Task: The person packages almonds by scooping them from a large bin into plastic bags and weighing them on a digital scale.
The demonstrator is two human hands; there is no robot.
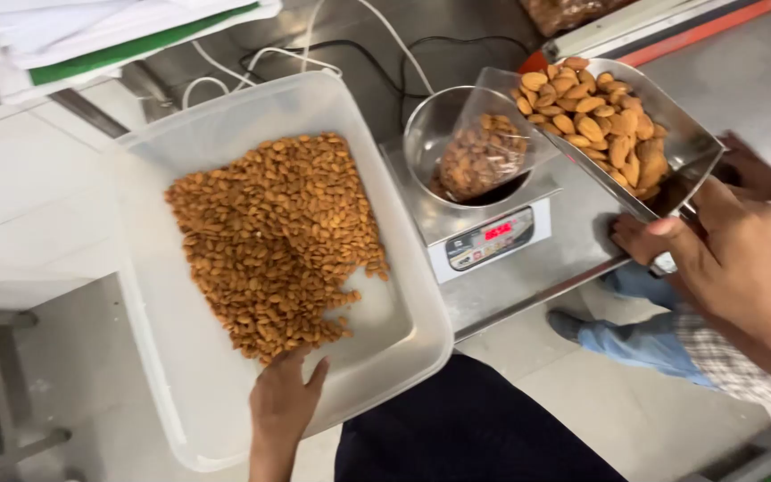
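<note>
Left hand (pixel 283 400) lies flat, fingers spread and holding nothing, inside the near edge of a large white plastic tub (pixel 180 419); fingertips touch the near fringe of the almonds (pixel 274 236). Wrist enters from the bottom of the frame, forearm roughly vertical. Loose almonds cover the middle of the tub floor, with bare plastic at the near end and along the left wall. Tub rests partly on a stainless steel counter (pixel 573 236) and overhangs its near edge above a pale grey floor (pixel 37 357). White cables (pixel 225 67) trail behind the tub; a white and green stack (pixel 109 36) sits at the upper left.

Just right of the tub stands a small digital scale (pixel 484 234) with a lit red display. On its platform is a steel bowl (pixel 426 134) holding a clear plastic bag (pixel 484 152), partly filled with almonds and leaning open to the right.

Right hand (pixel 742 259) is closed around the handle of a metal scoop (pixel 684 147), thumb on top, wrist raised above the counter edge. Scoop is loaded with almonds and tilted, its front lip touching the bag mouth.

Another person's hand (pixel 751 170) rests on the counter beyond the scoop; jeans and a shoe (pixel 568 326) show on the floor below
</note>
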